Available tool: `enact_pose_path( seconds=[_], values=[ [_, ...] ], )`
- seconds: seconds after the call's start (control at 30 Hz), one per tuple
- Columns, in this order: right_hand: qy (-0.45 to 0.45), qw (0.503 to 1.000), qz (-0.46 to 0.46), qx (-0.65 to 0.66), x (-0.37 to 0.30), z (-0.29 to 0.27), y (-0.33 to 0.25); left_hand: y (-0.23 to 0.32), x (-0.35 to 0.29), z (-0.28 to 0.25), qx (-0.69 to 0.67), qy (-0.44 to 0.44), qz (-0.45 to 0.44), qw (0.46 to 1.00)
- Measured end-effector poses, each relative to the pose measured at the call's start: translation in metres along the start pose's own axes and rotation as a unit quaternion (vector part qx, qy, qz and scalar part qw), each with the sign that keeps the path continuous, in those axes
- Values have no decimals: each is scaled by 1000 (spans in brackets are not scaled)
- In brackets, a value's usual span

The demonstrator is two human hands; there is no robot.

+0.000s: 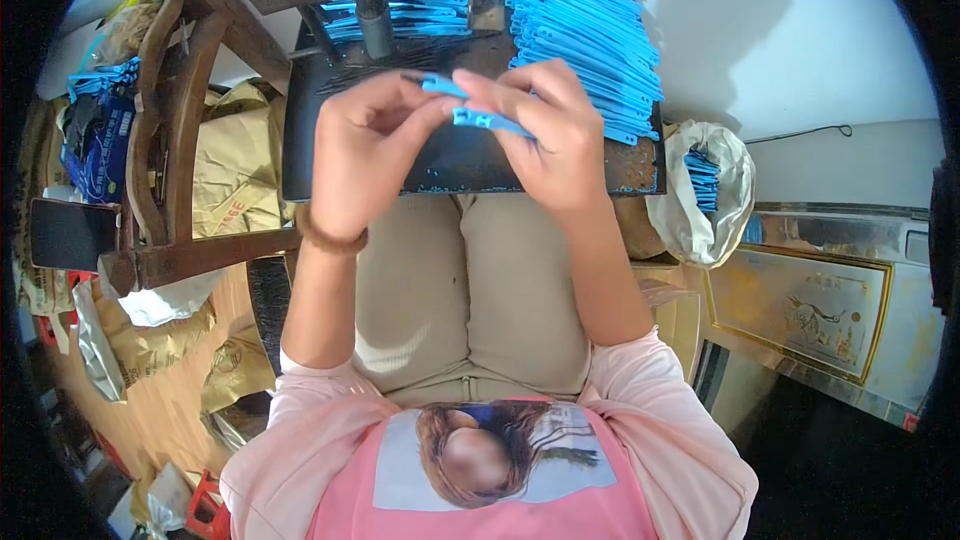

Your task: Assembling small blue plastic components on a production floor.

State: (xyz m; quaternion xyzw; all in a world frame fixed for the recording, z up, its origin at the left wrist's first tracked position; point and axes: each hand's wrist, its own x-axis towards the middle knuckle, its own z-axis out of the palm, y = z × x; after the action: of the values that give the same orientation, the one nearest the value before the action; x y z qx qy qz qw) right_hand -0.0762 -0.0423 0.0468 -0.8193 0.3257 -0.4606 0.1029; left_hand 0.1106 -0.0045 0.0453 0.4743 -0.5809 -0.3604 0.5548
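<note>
Both hands meet in front of my chest, above the dark board. My right hand [548,130] is closed around slim blue plastic strips [497,123] with holes near their ends; one runs back into the palm. The fingertips of my left hand [365,145] pinch at the end of another blue strip [440,86], close to the right fingertips. A small dark sliver shows by the left fingers, too little to name. Behind the right hand lies a thick pile of similar blue strips [585,40]. Thin black sticks [345,78] lie beyond the left hand.
More blue strips [430,12] lie behind a dark upright cylinder [375,28] on the board [440,175]. A white sack [735,230] holding blue strips stands at the right. A wooden chair frame [215,262] and brown paper bags [235,160] are at the left.
</note>
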Motion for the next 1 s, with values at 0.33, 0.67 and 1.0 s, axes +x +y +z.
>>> enact_pose_path(
  seconds=[0.33, 0.67, 1.0],
  values=[
    [-154, 986, 56, 17, -34, -7, -2, 9, -30, -23, 254, -126, 15, 959],
    [-68, 984, 165, 23, -27, -27, -11, -7, 7, 0, 362, -77, 136, 919],
    [-74, 988, 138, -11, -37, -31, 4, -16, 11, 11, 423, -77, 127, 894]
  ],
)
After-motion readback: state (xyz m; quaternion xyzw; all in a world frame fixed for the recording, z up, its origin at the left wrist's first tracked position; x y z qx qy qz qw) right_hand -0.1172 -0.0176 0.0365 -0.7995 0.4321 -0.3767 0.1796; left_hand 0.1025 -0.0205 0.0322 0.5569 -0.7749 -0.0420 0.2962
